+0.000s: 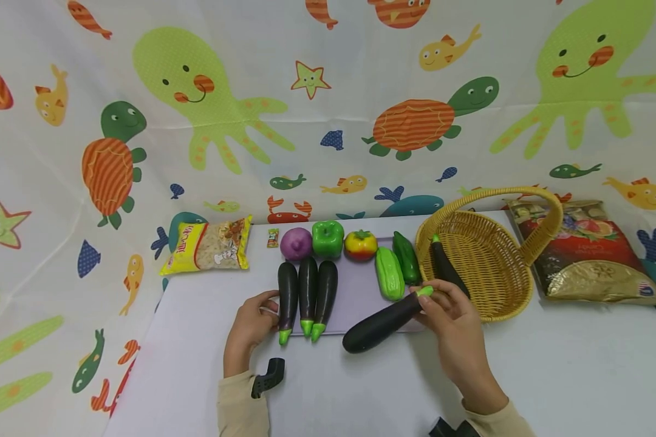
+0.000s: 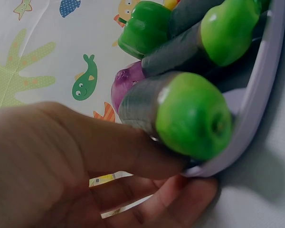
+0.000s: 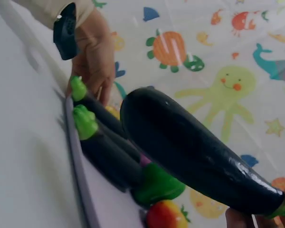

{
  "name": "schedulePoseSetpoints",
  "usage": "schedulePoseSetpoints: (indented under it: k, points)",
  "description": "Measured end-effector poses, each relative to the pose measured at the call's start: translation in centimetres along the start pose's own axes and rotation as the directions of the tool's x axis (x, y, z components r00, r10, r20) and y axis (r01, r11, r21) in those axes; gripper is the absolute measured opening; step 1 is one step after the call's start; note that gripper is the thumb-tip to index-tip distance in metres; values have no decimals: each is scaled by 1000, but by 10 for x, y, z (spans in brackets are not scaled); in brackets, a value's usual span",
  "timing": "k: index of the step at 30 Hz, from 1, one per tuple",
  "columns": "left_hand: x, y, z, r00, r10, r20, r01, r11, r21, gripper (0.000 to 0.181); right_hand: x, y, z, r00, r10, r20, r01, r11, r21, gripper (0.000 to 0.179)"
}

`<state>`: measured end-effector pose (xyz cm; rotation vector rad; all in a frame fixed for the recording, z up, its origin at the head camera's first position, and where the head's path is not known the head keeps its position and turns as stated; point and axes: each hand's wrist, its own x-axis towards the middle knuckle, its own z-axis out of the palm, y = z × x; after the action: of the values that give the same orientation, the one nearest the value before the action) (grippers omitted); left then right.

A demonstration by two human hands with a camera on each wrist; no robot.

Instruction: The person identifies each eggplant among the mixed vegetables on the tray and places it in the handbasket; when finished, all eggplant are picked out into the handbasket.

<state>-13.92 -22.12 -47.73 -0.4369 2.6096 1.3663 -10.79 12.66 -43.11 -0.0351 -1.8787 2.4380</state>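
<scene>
My right hand [image 1: 455,334] pinches a dark eggplant [image 1: 381,321] by its green stem end, holding it slanted over the front edge of a lilac tray [image 1: 355,297]. At the tray's left side my left hand [image 1: 253,328] grips the rim, thumb above and fingers beneath in the left wrist view. Close to that thumb lies an eggplant [image 1: 287,297], beside two more eggplants [image 1: 308,291] on the tray, stems toward me. Behind them sit a purple onion [image 1: 296,244], a green bell pepper [image 1: 328,238] and a red-yellow fruit [image 1: 361,245]. Two green cucumber-like vegetables [image 1: 389,273] lie on the right.
A yellow wicker basket [image 1: 503,291] with a tall handle stands right of the tray, an eggplant [image 1: 446,266] inside it. Farther right lies a red and gold bag [image 1: 590,255]. A yellow snack bag [image 1: 210,246] and a small packet [image 1: 273,238] are at the back left.
</scene>
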Motion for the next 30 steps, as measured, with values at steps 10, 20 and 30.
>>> schedulePoseSetpoints:
  k: [10,20,30]
  points:
    - [1,-1,1,1000,11,2,-11,1000,-3,60,3,-36,-26,988,-16,151,25,998,-55,27]
    - [0,0,1,1000,6,2,-6,1000,-6,60,32,-70,-68,975,-55,214,47,998,42,28]
    - [0,-1,1,1000,1,5,-1,1000,-26,61,74,-89,-105,977,10,214,-9,1000,-2,25]
